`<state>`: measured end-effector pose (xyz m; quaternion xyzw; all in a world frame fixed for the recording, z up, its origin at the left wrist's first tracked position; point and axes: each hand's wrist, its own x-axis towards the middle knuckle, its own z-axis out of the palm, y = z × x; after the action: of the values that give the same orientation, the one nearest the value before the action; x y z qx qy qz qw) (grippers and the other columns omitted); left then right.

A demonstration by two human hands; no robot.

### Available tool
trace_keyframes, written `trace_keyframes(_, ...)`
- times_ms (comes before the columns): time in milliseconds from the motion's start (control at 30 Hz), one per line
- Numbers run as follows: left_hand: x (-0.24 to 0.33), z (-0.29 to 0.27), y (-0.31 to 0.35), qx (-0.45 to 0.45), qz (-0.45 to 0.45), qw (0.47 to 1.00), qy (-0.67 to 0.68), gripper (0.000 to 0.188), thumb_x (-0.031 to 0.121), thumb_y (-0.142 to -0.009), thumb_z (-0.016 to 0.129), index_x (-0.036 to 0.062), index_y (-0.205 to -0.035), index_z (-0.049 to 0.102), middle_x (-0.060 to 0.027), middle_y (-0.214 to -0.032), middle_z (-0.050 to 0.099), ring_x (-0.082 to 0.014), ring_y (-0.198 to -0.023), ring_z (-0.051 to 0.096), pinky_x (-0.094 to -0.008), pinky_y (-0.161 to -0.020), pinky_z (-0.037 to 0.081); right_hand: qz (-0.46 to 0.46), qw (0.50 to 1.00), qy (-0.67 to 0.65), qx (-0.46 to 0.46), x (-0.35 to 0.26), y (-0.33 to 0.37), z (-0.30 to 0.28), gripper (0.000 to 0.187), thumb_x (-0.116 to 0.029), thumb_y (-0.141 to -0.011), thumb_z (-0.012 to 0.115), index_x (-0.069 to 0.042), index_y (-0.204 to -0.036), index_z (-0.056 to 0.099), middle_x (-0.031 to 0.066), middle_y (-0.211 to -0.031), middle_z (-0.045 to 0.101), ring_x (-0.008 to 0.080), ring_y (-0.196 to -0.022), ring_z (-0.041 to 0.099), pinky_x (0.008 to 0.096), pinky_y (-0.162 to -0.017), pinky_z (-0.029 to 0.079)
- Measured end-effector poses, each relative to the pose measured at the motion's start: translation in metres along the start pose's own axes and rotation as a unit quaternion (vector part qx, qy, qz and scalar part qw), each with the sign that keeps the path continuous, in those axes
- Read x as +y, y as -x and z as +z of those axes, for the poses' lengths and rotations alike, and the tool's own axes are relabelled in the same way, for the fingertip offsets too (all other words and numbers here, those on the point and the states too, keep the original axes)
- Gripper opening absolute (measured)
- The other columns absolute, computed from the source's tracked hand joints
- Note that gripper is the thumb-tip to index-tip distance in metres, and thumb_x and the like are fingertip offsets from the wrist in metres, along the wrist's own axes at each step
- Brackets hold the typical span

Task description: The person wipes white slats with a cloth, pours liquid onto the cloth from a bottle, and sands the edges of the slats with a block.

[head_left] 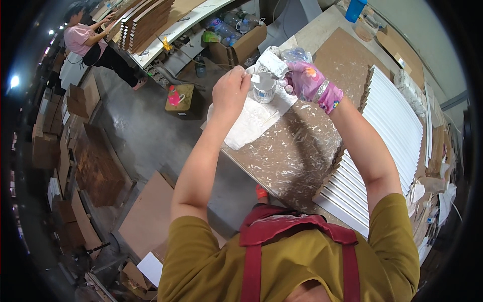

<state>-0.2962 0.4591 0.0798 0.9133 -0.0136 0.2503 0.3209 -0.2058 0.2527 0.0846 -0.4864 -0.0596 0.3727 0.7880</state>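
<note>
At the far edge of the work board, a small white tub [264, 93] with a printed label stands upright on a white cloth [251, 118]. My bare left hand [230, 94] is closed, pinching a small flat white piece [255, 78] at the tub's rim. On the other side, my right hand [308, 81], in a pink flowered glove, has its fingers curled close to the rim; what they grip is hidden. A crumpled white, grey-smeared thing [271, 63] lies just behind the tub, next to clear plastic [297, 54].
White ridged strips [382, 146] lie side by side to the right on the brown board [297, 151], which carries white flecks. A blue cup [355, 10] stands far right. Beyond are a carton of bottles [241, 48] and a metal tin [182, 103]. A person [88, 43] works far left.
</note>
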Motion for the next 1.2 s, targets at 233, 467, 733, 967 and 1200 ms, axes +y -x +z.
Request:
trace_keyframes(233,0.001,0.016,-0.007,0.021,0.080,0.995,-0.051,0.014,0.016,-0.088,0.059,0.0057,-0.083,0.052,-0.0118,-0.078,0.061,-0.0342,-0.077,0.061,-0.0450,-0.064,0.047,-0.057,0.966,0.238,0.088,0.014,0.007,0.010,0.022,-0.029,-0.092,0.059,-0.013,-0.107,0.060,-0.0028,-0.076,0.057,0.0076,-0.064,0.053,0.0245,-0.055,0.044)
trace_keyframes(467,-0.007,0.017,-0.011,-0.005,-0.005,0.999,-0.036,0.016,0.017,-0.087,0.060,0.0044,-0.082,0.052,-0.0133,-0.081,0.062,-0.0355,-0.078,0.061,-0.0463,-0.064,0.047,-0.140,0.879,0.451,0.065,0.021,0.007,0.006,0.036,-0.024,-0.092,0.057,-0.003,-0.122,0.054,0.0087,-0.098,0.064,0.0184,-0.086,0.062,0.0311,-0.075,0.050)
trace_keyframes(733,-0.010,0.014,-0.004,-0.005,0.015,0.997,0.075,0.017,0.017,-0.090,0.058,0.0018,-0.084,0.054,-0.0175,-0.073,0.057,-0.0377,-0.072,0.057,-0.0436,-0.063,0.044,-0.227,0.767,0.582,0.145,0.036,-0.027,0.026,0.039,-0.025,-0.091,0.054,-0.004,-0.124,0.054,0.0199,-0.116,0.060,0.0340,-0.109,0.057,0.0398,-0.096,0.043)
trace_keyframes(967,-0.005,0.008,-0.001,0.012,0.078,0.997,-0.003,0.016,0.017,-0.090,0.058,0.0028,-0.084,0.053,-0.0173,-0.077,0.057,-0.0380,-0.077,0.058,-0.0452,-0.065,0.044,-0.066,0.964,0.225,0.128,0.006,-0.028,0.012,0.027,-0.026,-0.094,0.055,-0.007,-0.113,0.060,0.0010,-0.078,0.059,0.0112,-0.063,0.053,0.0249,-0.055,0.045)
trace_keyframes(1200,-0.002,-0.003,-0.017,-0.018,0.011,1.000,-0.021,0.016,0.018,-0.089,0.057,0.0036,-0.082,0.053,-0.0138,-0.079,0.061,-0.0354,-0.078,0.060,-0.0449,-0.065,0.046,-0.019,0.991,0.118,0.052,0.006,0.000,-0.019,0.022,-0.024,-0.096,0.053,-0.006,-0.108,0.060,-0.0015,-0.076,0.055,0.0077,-0.064,0.050,0.0220,-0.053,0.042)
